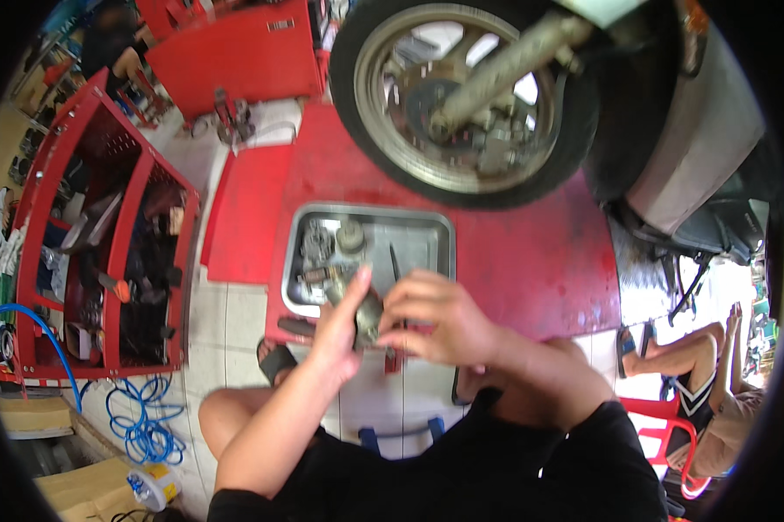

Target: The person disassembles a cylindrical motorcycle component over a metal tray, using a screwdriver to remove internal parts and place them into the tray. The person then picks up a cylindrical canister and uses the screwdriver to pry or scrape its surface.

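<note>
My left hand (338, 331) is wrapped round a dull grey, rounded metal part (369, 315), its thumb pointing up along the side. Its exact kind is not plain, as the fingers cover much of it. At the part's right side, my right hand (435, 315) has its fingers bent and pinched together; whatever is between them is too small or hidden to name. Just beyond both hands lies a shallow metal tray (451, 235) with a round metal piece (350, 237), several greyish metal parts (315, 244) and a thin dark rod (395, 259) in it.
The tray rests on a red platform (531, 278), below a motorcycle's front wheel (370, 143). A red tool cabinet (105, 226) and a coiled blue hose (144, 426) are at left. One person sits on a red chair (692, 444) at right; another sits far left.
</note>
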### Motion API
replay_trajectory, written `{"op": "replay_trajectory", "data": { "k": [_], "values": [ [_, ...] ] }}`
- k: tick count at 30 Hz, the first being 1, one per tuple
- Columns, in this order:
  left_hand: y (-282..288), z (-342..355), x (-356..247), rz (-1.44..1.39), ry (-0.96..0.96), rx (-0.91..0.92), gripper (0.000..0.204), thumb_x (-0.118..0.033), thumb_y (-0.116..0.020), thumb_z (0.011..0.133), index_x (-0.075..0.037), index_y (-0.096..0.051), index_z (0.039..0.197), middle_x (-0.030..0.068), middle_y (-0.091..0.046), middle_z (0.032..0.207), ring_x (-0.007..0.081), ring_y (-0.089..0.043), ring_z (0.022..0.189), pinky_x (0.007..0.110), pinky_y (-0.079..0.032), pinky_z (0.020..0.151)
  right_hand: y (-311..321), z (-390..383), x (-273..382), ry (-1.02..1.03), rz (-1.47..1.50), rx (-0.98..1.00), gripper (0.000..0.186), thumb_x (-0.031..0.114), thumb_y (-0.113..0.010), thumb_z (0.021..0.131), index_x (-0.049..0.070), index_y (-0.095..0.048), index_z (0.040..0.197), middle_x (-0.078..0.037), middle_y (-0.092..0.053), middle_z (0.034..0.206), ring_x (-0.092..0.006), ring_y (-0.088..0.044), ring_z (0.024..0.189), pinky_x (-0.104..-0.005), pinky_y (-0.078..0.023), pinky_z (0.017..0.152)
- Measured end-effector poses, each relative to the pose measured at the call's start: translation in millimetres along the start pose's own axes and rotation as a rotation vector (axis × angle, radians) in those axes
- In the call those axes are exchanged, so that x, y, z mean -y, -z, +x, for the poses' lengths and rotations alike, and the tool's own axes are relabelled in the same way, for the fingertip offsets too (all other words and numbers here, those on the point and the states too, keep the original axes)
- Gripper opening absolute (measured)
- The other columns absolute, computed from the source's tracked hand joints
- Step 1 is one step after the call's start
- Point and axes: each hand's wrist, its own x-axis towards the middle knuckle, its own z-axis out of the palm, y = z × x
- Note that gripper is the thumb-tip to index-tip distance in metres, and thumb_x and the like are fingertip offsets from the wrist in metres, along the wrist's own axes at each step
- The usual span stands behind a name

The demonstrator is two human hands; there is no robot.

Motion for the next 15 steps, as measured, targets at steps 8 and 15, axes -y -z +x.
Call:
{"op": "replay_trajectory", "data": {
  "k": [8, 15],
  "values": [
    [-9, -2, -2, -0.123, 0.067, -0.036, 0.035, -0.042, -0.079, 0.093, -0.012, -0.061, 0.102, 0.0035, -0.065, 0.089, 0.018, -0.067, 0.075, 0.037, -0.056, 0.06, -2, 1, 5, 0.038, -0.123, -0.031, 0.027, 0.029, -0.083, 0.083, 0.009, -0.066, 0.088, -0.004, -0.064, 0.092, -0.0267, -0.062, 0.085, -0.0386, -0.051, 0.076],
    [-5, -1, -6, -0.071, 0.038, -0.008, 0.038, -0.045, -0.074, 0.096, -0.009, -0.061, 0.104, 0.0055, -0.066, 0.091, 0.0192, -0.068, 0.078, 0.038, -0.057, 0.062, -4, 0, 1, 0.074, -0.085, -0.018, 0.022, 0.017, -0.085, 0.081, 0.006, -0.068, 0.09, -0.007, -0.067, 0.099, -0.0283, -0.064, 0.089, -0.0397, -0.052, 0.078]
  ]
}}
